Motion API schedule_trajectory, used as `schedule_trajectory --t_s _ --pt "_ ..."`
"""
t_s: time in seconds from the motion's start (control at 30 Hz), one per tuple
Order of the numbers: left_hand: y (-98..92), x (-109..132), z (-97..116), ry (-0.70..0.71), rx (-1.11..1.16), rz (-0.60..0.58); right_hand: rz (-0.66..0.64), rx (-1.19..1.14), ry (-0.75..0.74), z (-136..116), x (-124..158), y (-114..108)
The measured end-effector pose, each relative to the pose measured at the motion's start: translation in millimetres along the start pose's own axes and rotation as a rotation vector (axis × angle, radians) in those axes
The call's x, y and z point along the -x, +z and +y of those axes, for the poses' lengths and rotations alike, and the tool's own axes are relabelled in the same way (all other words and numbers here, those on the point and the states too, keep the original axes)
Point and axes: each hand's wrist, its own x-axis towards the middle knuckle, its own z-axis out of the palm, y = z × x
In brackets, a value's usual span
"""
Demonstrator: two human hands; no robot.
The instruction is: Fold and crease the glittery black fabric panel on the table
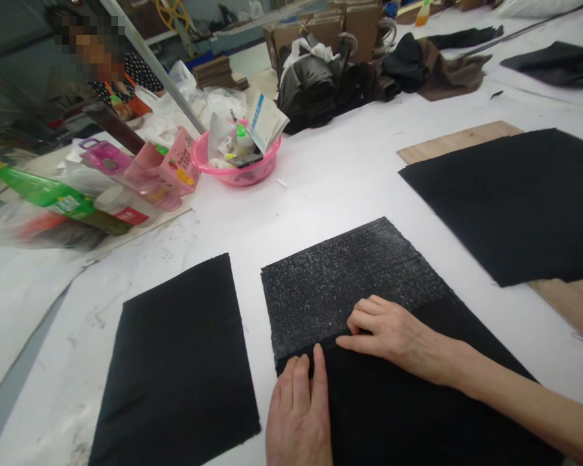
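A black speckled panel [330, 281], dotted with whitish flecks, lies on the white table. Plain black fabric [398, 421] covers its near part, with the edge running across beneath my fingers. My left hand [298, 411] rests on the fabric at the left end of that edge, fingers stretched forward. My right hand [393, 333] is just to the right of it, fingers curled and thumb extended, pinching the fabric edge. What lies under its fingertips is partly hidden.
Another black sheet [179, 369] lies to the left. Black sheets [515, 200] on brown boards [459, 142] lie at the right. Behind stand a pink basin [238, 173], a green bottle [53, 194] and dark bundled cloth [315, 87]. A person [121, 84] is at the far left.
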Motion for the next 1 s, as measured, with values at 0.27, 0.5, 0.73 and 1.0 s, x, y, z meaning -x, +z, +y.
schedule_trajectory --t_s 0.27,0.5,0.73,1.0 --pt "-1.4 0 -3 0.016 0.014 -0.023 0.029 0.003 0.031 0 8 10" --pt "-1.9 -8 -2 0.064 -0.029 -0.033 0.035 0.003 0.052 0 9 12" --pt "0.0 -16 -4 0.193 -0.038 -0.073 0.063 -0.020 0.077 0 7 5" --pt "-2.3 -26 8 0.124 -0.051 -0.072 0.045 -0.031 0.075 13 23 -10"
